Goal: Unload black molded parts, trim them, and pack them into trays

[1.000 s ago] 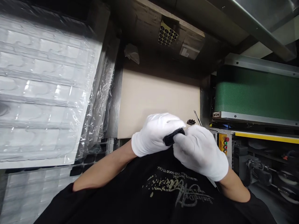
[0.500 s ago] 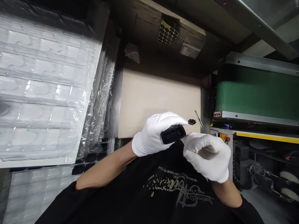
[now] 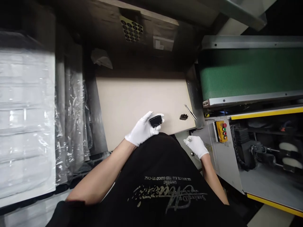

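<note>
A small black case (image 3: 155,120) is gripped by the thumb and fingers of the gloved left hand (image 3: 143,130), over the desk (image 3: 134,97). The gloved right hand (image 3: 196,146) hangs off its near edge, fingers curled, contents unclear; tweezers (image 3: 190,112) lie beside a dark block (image 3: 183,117).

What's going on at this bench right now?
The gloved left hand holds a small black part over the near portion of a pale sheet. The gloved right hand is apart from it, off the sheet's near right corner, fingers curled; whether it holds anything is unclear. A slim metal tool and a dark block lie on the sheet.
</note>
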Available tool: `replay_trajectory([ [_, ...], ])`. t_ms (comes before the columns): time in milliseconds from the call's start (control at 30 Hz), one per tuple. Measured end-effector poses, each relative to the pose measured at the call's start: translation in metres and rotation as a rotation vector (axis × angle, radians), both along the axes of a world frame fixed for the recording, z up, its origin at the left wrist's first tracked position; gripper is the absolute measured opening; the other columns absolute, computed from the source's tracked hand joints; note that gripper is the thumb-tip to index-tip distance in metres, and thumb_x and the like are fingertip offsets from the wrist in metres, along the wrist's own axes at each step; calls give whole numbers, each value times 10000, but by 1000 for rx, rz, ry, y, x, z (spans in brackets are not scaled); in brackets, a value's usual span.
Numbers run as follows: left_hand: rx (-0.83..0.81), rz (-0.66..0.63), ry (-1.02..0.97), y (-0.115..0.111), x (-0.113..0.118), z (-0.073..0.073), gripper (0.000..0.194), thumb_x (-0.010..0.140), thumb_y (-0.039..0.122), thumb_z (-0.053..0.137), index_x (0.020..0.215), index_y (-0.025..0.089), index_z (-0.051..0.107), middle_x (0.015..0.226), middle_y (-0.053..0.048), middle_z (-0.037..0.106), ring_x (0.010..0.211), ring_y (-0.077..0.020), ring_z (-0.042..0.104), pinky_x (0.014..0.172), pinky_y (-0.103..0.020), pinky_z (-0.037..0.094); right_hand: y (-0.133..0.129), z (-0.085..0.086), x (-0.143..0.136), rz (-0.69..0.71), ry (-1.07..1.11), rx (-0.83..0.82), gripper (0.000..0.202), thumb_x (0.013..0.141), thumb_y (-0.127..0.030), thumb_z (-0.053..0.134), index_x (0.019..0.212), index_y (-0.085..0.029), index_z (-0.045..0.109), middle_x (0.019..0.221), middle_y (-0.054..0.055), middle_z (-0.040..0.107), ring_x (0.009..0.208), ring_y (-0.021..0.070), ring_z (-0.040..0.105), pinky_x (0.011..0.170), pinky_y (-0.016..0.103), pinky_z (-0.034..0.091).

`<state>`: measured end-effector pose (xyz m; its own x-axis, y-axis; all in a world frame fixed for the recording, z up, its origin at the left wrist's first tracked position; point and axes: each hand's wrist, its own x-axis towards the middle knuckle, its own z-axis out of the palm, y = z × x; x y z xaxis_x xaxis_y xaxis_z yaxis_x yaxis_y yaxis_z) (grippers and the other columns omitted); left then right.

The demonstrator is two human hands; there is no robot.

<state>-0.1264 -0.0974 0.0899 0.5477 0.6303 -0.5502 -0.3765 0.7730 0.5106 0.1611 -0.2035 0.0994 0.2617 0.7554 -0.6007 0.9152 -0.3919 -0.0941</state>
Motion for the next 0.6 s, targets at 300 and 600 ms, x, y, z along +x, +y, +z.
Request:
replay_trajectory([
  [300,958,-1074,1094,61,81,-44,467,943,473,580,1260,142,670,1190,-190,744,1035,-313,720,931,-421,578,-46,-71,13,-245,215,130,222,900,-323,631,705,-235,569,703,0,635,676,164,499,685,309,350],
  [600,1171,-1538,1193,94,182,-74,330,662,269,812,976,168,828,1185,-204,785,1193,-434,684,1080,-501,517,-37,2,15,-1032,1656,596,630,785,-594,668,1332,-284,646,1235,96,732,943,232,659,806,387,533],
])
